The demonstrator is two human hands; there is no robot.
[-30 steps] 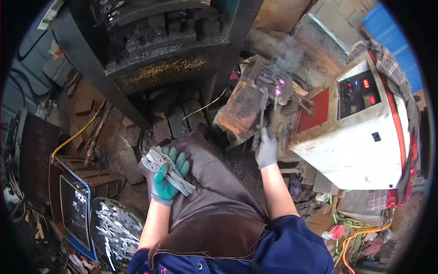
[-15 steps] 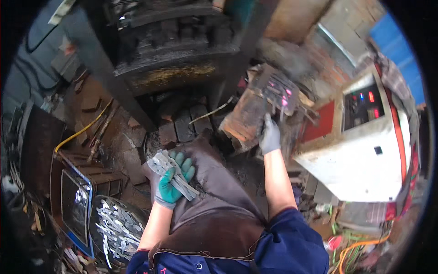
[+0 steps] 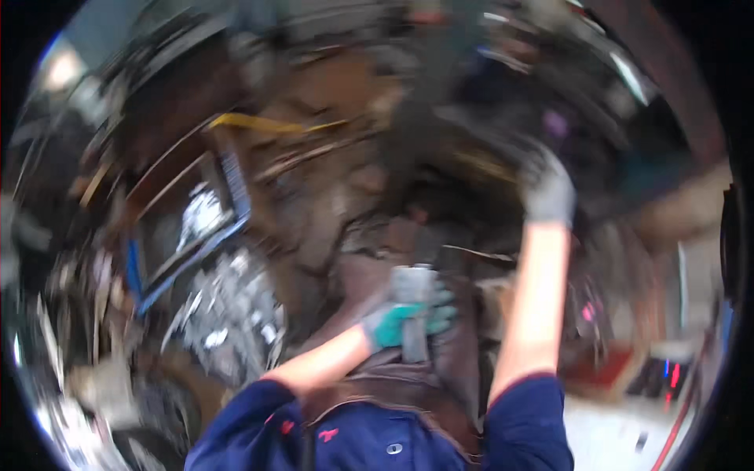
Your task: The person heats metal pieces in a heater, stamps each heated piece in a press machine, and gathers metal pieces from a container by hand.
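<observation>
My left hand (image 3: 387, 326), in a grey and green glove, is closed around several flat grey metal pieces (image 3: 414, 284) above my brown apron (image 3: 459, 337). Their wide ends stick out above the fingers and the narrow ends hang below. Out in front on the right, my right hand (image 3: 550, 192) wears a grey glove with a darkened finger side. It looks closed, but motion smears it, and what it grips cannot be made out. Just beyond it shows a small purple-pink glow (image 3: 554, 122) against the dark frame of a large machine (image 3: 479, 129).
A container heaped with grey metal pieces (image 3: 228, 318) stands at my left, beside a blue-edged frame (image 3: 192, 245). A yellow hose or bar (image 3: 263, 122) lies beyond it. At the lower right is a white control box (image 3: 609, 432) with lit red digits. Another pink glow (image 3: 588, 312) shows nearby.
The view has swung left, so the control box now sits at the lower right. My right hand has gone from beside the glowing brick block to the large machine. My left hand keeps the metal pieces.
</observation>
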